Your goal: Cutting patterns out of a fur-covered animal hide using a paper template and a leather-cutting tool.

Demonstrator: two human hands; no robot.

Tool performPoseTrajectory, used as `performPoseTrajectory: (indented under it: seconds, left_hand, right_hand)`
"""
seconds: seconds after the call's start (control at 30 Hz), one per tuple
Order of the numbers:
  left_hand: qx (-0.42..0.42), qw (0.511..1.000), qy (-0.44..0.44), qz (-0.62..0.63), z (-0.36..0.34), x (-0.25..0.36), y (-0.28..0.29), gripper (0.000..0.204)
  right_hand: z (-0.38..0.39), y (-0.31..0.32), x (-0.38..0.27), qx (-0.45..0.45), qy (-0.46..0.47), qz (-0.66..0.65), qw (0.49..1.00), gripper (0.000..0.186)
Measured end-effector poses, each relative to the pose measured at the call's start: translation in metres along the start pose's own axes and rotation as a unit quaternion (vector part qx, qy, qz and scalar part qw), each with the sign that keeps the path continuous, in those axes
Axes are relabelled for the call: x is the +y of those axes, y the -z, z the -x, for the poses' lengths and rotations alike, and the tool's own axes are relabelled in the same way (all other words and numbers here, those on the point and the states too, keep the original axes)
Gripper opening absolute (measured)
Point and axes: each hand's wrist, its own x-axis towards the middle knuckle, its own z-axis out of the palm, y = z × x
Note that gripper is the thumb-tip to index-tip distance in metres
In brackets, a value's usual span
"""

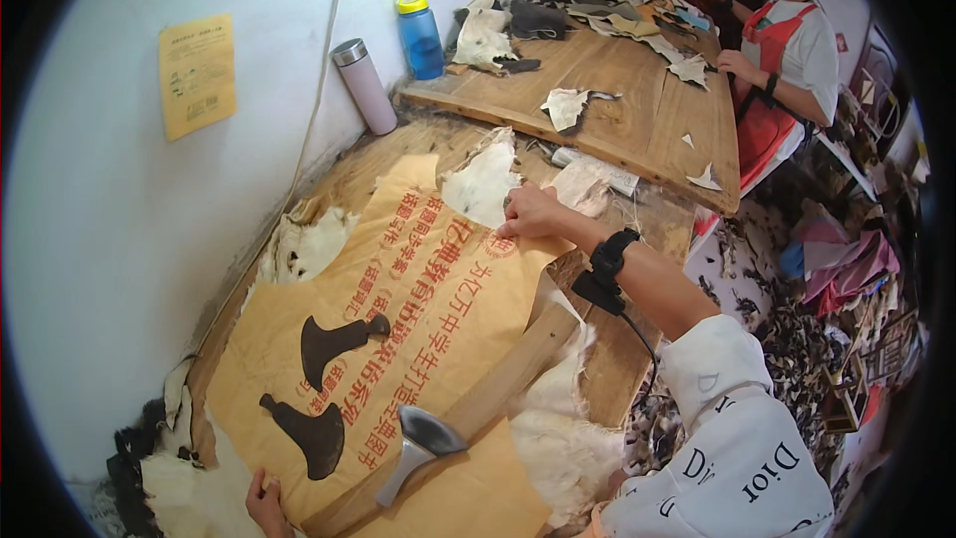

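Note:
A large brown paper sheet (398, 229) with red print lies over pale hides on the near table. My right hand (531, 211) is closed on its far right edge, thumb and fingers together. At the sheet's lower left edge, my left hand (267, 506) rests with fingers stretched out and slightly apart; the frame cuts off part of it. Two dark axe-shaped flat pieces (331, 347) lie on the paper. Nearer me, a metal tool with a broad curved blade and grey handle (413, 453) rests across a long wooden strip (498, 379).
A pink flask (366, 90) and a blue bottle with yellow lid (420, 40) stand by the wall. Behind is a raised wooden board (637, 90) bearing hide scraps. A person in a red apron (767, 90) works beside it. Scraps litter the floor (787, 309) at right.

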Motion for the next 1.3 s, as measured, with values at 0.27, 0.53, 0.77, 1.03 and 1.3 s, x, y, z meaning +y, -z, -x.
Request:
performPoseTrajectory:
  seconds: [0.27, 0.53, 0.77, 1.03, 1.3]
  left_hand:
    - [0.067, 0.997, 0.005, -0.049, -0.010, -0.010, -0.001, 0.044]
    - [0.066, 0.997, -0.016, -0.048, -0.008, -0.003, -0.009, 0.046]
    - [0.039, 0.998, -0.031, -0.040, -0.006, -0.003, -0.010, 0.045]
    - [0.032, 0.993, -0.044, -0.102, -0.004, -0.008, -0.007, 0.043]
    - [0.022, 0.989, -0.061, -0.133, -0.013, -0.019, -0.001, 0.043]
  right_hand:
    - [0.002, 0.000, -0.001, 0.032, 0.001, -0.017, 0.999, 0.028]
    - [0.000, 0.000, 0.008, 0.068, -0.003, -0.047, 0.997, 0.027]
    - [0.001, -0.004, 0.014, 0.109, 0.007, -0.057, 0.992, 0.026]
    - [0.005, -0.001, 0.011, 0.126, 0.006, -0.041, 0.991, 0.029]
    - [0.010, 0.005, -0.017, 0.105, -0.042, 0.051, 0.992, 0.031]
